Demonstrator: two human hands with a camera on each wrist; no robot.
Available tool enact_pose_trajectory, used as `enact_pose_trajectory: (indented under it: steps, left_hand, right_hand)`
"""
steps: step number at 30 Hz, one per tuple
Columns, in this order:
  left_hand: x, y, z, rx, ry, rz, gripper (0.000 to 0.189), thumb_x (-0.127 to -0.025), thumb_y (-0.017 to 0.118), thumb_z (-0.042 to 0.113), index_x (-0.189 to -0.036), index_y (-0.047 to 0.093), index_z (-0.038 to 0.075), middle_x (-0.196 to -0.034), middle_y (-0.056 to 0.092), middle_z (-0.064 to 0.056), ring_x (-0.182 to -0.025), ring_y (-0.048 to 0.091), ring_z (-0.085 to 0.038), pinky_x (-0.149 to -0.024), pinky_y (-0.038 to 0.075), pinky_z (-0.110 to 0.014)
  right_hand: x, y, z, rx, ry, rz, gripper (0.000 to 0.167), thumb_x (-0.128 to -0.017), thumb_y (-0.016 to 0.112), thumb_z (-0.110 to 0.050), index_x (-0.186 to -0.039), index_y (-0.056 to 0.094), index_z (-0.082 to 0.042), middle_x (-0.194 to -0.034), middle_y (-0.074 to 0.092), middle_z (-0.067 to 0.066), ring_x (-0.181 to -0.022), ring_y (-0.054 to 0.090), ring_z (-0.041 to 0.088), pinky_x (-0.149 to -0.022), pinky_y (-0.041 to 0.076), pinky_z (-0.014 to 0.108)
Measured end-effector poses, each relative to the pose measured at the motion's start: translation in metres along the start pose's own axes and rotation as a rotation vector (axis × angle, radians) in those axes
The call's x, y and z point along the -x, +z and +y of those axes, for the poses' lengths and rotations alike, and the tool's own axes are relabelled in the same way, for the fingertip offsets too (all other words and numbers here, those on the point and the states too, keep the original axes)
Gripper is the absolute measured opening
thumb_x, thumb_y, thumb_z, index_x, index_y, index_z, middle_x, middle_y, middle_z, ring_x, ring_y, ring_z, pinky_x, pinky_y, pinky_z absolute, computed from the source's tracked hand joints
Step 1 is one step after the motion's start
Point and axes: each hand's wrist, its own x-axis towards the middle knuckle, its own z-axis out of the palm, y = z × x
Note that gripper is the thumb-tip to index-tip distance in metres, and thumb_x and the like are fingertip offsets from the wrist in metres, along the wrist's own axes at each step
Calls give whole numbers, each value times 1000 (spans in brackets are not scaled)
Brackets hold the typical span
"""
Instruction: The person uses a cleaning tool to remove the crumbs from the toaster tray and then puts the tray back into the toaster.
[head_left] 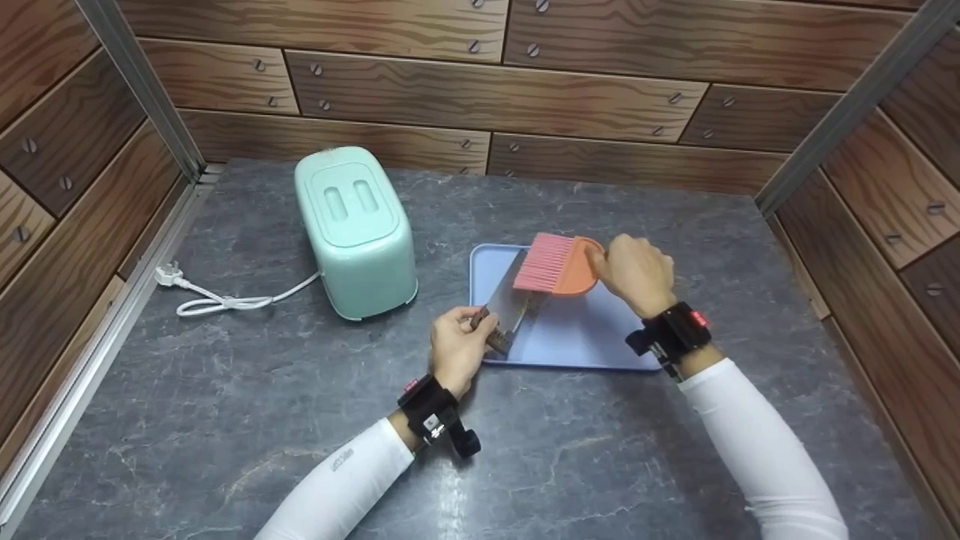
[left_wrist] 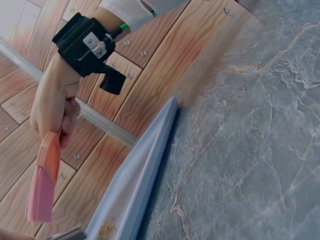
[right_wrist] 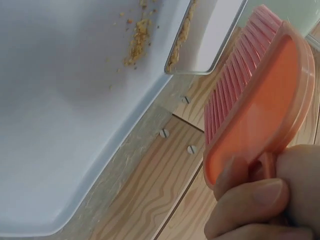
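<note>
My left hand (head_left: 457, 346) grips the brown handle of a metal dough scraper (head_left: 508, 289), its blade tilted over the left part of a light-blue tray (head_left: 592, 337). In the right wrist view, yellow-brown crumbs lie along the edge of the scraper blade (right_wrist: 207, 35). More crumbs (right_wrist: 139, 42) are on the tray beside it. My right hand (head_left: 639, 271) holds a small orange brush (head_left: 574, 270) by its handle. Its pink bristles (right_wrist: 245, 70) point left, above the scraper in the head view; whether they touch it I cannot tell. The left wrist view shows only a corner of the scraper (left_wrist: 67, 234).
A mint-green toaster (head_left: 356, 240) with its lid on stands left of the tray. From it a white power cord (head_left: 225, 302) runs left to a plug (head_left: 169, 275). Wood-patterned walls (head_left: 420, 90) enclose the dark grey marbled tabletop (head_left: 315, 397) at the back and sides.
</note>
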Motion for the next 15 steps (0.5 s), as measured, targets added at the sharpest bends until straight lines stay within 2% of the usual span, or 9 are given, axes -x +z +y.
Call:
enact_pose_trajectory:
  steps: [8, 15]
  left_hand:
    - [2, 0, 2, -9, 1, 10, 21, -95, 75, 5, -112, 71, -7, -98, 80, -25, -71, 75, -14, -61, 64, -26]
    - [2, 0, 2, 1, -8, 7, 20, -95, 74, 4, -111, 71, -7, -100, 80, -26, -78, 79, -20, -65, 66, -28]
  right_hand:
    - [0, 12, -9, -4, -13, 13, 60, -104, 54, -52, -53, 49, -20, -62, 58, 3, -62, 60, 27, -49, 42, 41]
    - [4, 26, -15, 11, -60, 81, 61, -105, 54, -48, -52, 46, -19, -62, 61, 9, -59, 59, 30, -51, 50, 52]
